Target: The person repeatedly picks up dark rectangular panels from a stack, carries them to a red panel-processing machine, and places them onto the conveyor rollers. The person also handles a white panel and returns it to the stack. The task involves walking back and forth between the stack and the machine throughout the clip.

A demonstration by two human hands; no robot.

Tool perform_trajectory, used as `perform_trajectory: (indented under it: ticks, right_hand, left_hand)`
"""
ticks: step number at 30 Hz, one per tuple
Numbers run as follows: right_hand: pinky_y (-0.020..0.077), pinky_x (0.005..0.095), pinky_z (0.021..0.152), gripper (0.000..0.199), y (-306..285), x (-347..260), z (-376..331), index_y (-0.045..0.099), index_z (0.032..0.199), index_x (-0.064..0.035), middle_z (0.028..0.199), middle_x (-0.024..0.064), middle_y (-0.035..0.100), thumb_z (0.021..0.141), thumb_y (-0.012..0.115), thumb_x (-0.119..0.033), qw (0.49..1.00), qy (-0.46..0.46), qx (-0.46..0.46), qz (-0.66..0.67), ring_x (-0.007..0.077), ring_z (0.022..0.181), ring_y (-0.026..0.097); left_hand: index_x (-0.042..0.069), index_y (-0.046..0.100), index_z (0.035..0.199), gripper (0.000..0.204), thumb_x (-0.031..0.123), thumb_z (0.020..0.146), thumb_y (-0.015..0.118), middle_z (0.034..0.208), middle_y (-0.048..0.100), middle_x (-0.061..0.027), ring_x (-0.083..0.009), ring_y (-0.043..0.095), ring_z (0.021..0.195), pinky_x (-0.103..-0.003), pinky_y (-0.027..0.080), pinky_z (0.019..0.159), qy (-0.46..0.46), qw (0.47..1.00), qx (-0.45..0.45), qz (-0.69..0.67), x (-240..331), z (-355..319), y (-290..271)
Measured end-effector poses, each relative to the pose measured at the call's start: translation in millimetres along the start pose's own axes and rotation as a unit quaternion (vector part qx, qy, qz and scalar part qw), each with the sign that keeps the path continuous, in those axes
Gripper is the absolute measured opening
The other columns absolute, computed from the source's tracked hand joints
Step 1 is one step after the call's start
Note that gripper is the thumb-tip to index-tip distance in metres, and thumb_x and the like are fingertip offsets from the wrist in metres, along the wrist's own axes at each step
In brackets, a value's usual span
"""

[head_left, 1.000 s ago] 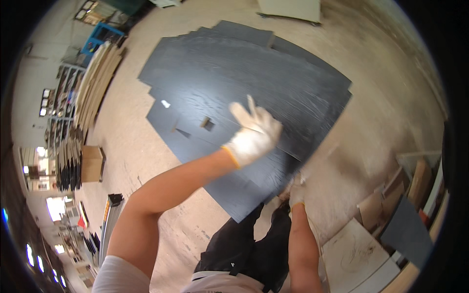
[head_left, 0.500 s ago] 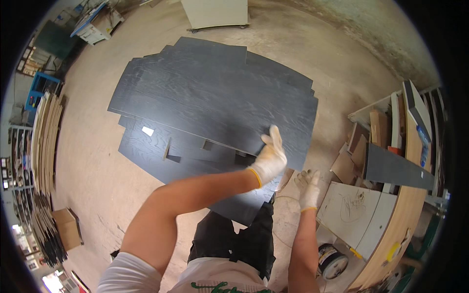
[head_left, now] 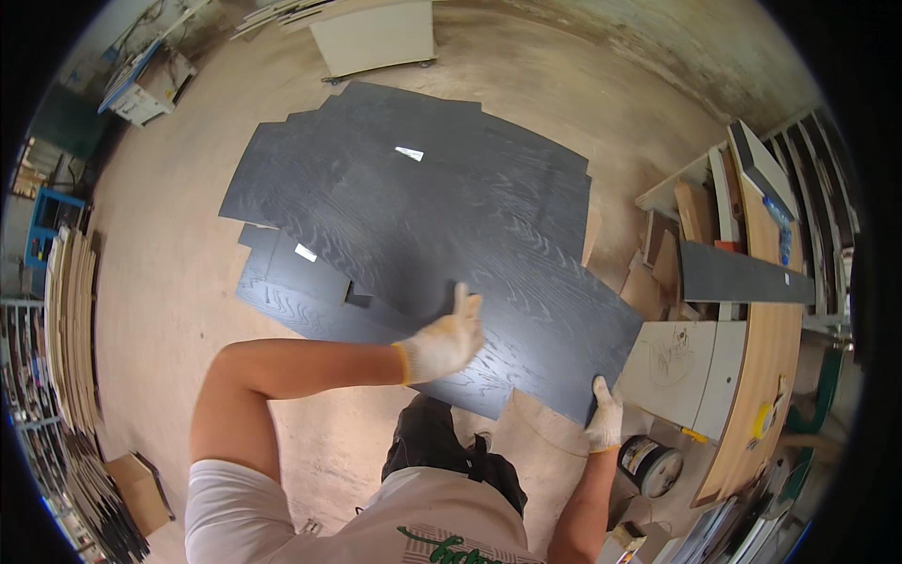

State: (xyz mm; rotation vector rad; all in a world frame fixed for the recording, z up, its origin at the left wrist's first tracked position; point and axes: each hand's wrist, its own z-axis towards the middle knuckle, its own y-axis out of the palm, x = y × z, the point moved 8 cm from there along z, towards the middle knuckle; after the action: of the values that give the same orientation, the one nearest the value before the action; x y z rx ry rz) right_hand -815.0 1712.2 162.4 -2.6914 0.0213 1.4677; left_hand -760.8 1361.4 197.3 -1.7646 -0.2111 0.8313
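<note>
Along the far left edge of the room, pale boards [head_left: 70,320] stand stacked on edge, and a cardboard box [head_left: 141,489] sits on the floor near the person's left shoulder. The dusty floor [head_left: 169,244] carries a spread of dark wood-grain panels [head_left: 310,179] lying flat and overlapping, with smaller dark offcuts [head_left: 291,282] poking out at their near left side. On top lies the big dark panel [head_left: 470,254], reaching from the middle of the floor toward the right and the person's feet. The left hand [head_left: 442,343], in a white work glove, rests on the near part of that panel with the fingers loosely curled and the thumb sticking up; it presses on the surface rather than gripping anything. Farther right, the right hand [head_left: 604,418], also gloved, is closed over the panel's near right corner, fingers wrapped on the edge. A white cabinet [head_left: 376,38] stands at the far end of the floor. Just right of the right hand a black bucket [head_left: 650,465] sits on the floor, and beyond it a pale curved desk [head_left: 752,376] carries a long dark strip [head_left: 742,274], with timber scraps [head_left: 658,263] piled beside it.
</note>
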Motion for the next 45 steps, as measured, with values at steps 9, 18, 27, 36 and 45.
perform_trajectory:
  ticks: [9,18,27,36,45]
  right_hand:
    - [0.0586,0.0360,0.090,0.051,-66,-28,-86,0.062,0.134,0.0143,0.121,0.0161,0.072,0.100,0.071,-0.023,0.997,0.056,0.019,0.040,0.0228,0.101,0.072]
    - [0.0592,0.0305,0.075,0.041,-208,-83,-224,0.071,0.115,0.0113,0.101,0.0120,0.077,0.098,0.077,-0.026,0.984,-0.004,0.128,0.124,0.0162,0.084,0.073]
    - [0.0622,0.0569,0.075,0.062,-412,-146,-451,0.070,0.119,-0.0058,0.106,0.0176,0.077,0.105,0.055,-0.064,0.985,0.003,0.125,0.118,0.0283,0.080,0.078]
    - [0.0435,0.0494,0.122,0.096,-379,120,-426,0.015,0.171,-0.0060,0.173,0.0219,0.029,0.104,0.065,-0.053,0.854,-0.258,0.263,0.366,0.0307,0.152,0.046]
    - [0.0509,0.0456,0.105,0.071,-244,122,-326,0.059,0.135,0.0090,0.126,0.0320,0.068,0.097,0.073,-0.049,0.879,-0.154,0.393,0.222,0.0363,0.123,0.067]
  left_hand:
    - [-0.007,0.070,0.083,0.020,0.012,0.079,0.068,0.078,0.065,-0.0247,-0.0471,0.070,0.083,-0.082,0.047,0.101,0.139,0.987,0.054,0.061,-17,-3,-92]
    - [-0.011,0.047,0.063,0.021,-0.002,0.071,0.064,0.079,0.055,-0.0494,-0.0722,0.064,0.094,-0.075,0.056,0.095,0.271,0.945,0.178,0.050,1,49,-267]
    - [-0.010,0.065,0.084,0.018,0.006,0.078,0.073,0.130,0.052,-0.0443,-0.0511,0.065,0.122,-0.050,0.063,0.095,0.158,0.933,0.315,-0.070,40,142,-518]
    - [-0.003,0.073,0.077,0.036,0.033,0.079,0.078,0.085,0.068,-0.0234,-0.0416,0.064,0.086,-0.043,0.052,0.102,0.365,0.872,0.118,-0.304,191,267,-668]
    - [0.000,0.078,0.084,0.033,0.033,0.085,0.082,0.069,0.071,-0.0048,-0.0101,0.064,0.059,-0.029,0.050,0.059,0.431,0.752,0.108,-0.487,283,299,-708]
